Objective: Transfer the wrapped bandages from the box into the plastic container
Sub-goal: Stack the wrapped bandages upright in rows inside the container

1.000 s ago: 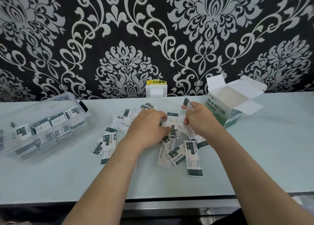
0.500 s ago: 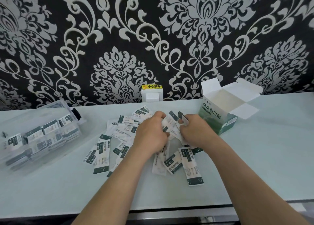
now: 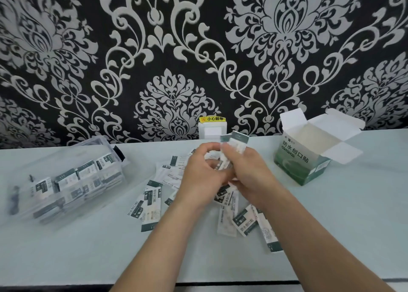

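A small stack of bandages (image 3: 231, 150) is pinched upright between left hand (image 3: 199, 177) and right hand (image 3: 249, 177), light, slippery wrappers best gripped mid-length.

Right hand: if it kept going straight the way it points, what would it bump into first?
Probably the left hand, right against it. The right hand points up and left, holding bandages. Past that stands the white socket, though depth is unclear.

1. Both hands, the left hand (image 3: 202, 177) and the right hand (image 3: 249, 177), have risen from the scattered pile on the table.
2. They now hold a small stack of wrapped bandages (image 3: 233, 146) upright between them; a second ago these lay flat.
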A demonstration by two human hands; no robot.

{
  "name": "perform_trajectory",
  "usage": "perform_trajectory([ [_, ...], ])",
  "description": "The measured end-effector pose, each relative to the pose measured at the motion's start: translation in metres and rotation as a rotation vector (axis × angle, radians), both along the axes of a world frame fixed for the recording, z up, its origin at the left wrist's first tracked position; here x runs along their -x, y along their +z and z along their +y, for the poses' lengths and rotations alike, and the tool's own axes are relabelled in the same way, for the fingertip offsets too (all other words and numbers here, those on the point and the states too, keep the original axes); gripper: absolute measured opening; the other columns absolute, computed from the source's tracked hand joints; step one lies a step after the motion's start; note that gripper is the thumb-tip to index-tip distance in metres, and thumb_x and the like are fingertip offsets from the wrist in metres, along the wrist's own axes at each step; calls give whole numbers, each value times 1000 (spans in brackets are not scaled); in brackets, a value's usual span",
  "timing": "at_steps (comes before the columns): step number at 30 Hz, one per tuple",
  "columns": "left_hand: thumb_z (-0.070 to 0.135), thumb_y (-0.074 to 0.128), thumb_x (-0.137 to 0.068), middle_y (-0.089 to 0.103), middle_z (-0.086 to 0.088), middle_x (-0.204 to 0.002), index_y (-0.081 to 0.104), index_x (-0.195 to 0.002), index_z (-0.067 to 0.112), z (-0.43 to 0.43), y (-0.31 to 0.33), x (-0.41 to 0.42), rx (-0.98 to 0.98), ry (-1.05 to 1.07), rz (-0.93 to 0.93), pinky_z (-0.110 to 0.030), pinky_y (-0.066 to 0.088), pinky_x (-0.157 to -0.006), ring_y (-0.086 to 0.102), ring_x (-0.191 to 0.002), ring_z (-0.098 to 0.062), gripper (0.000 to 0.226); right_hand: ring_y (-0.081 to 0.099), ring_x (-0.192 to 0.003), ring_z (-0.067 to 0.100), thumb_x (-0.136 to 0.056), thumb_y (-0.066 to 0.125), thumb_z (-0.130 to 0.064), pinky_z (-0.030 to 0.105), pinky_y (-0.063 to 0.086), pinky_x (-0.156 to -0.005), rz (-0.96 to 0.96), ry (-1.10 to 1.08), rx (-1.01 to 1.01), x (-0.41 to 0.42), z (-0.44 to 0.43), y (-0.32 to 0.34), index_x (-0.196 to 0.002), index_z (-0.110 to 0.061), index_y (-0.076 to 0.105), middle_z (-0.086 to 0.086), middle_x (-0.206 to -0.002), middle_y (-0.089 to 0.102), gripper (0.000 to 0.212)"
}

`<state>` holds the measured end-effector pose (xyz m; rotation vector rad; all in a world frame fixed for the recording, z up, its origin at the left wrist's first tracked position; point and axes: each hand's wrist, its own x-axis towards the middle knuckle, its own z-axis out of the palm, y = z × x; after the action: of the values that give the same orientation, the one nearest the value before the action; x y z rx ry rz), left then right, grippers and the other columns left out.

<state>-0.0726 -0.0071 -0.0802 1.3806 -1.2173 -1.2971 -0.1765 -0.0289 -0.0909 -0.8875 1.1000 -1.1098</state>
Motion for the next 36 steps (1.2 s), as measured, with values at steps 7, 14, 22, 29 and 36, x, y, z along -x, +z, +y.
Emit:
perform_trajectory([
  [7, 39, 69, -85, 65, 8, -107, 60, -116, 28, -6, -21, 14, 313, -103, -845, -32, 46, -81, 56, -101, -14, 34, 65, -73, 24, -100, 40, -24, 38, 52, -70, 836, -189, 275, 33, 0, 4, -96, -16, 61, 3, -74, 65, 23],
  [14, 63, 68, -71, 51, 3, -135, 40, -138, 29, -19, -37, 49, 259, -208, -1116, -43, 39, -97, 43, -122, -23, 80, 55, -82, 29, -87, 46, -6, 32, 44, -71, 1259, 154, 6, 72, -3, -20, -78, -12, 47, 6, -80, 54, 11],
  [22, 56, 75, -72, 49, 4, -130, 44, -135, 38, -25, -30, 50, 200, -283, -1032, -44, 40, -102, 46, -120, -20, 72, 63, -82, 30, -85, 57, -9, 36, 53, -71, 1030, 119, -14, 88, -3, -26, -80, -11, 56, 11, -86, 64, 5],
  [29, 58, 74, -69, 46, 2, -132, 45, -138, 34, -25, -26, 40, 229, -460, -1118, -38, 38, -104, 40, -124, -22, 79, 57, -67, 22, -91, 53, -14, 24, 42, -53, 1047, 115, 25, 80, -2, -26, -74, -12, 53, 7, -73, 58, 17],
  [36, 26, 65, -82, 60, -3, -113, 56, -124, 24, -23, -25, 36, 376, -410, -1161, -30, 41, -80, 55, -107, -25, 43, 52, -59, 18, -88, 62, -14, 23, 38, -48, 963, 170, -27, 72, -1, -17, -79, -4, 57, 8, -71, 58, 14],
])
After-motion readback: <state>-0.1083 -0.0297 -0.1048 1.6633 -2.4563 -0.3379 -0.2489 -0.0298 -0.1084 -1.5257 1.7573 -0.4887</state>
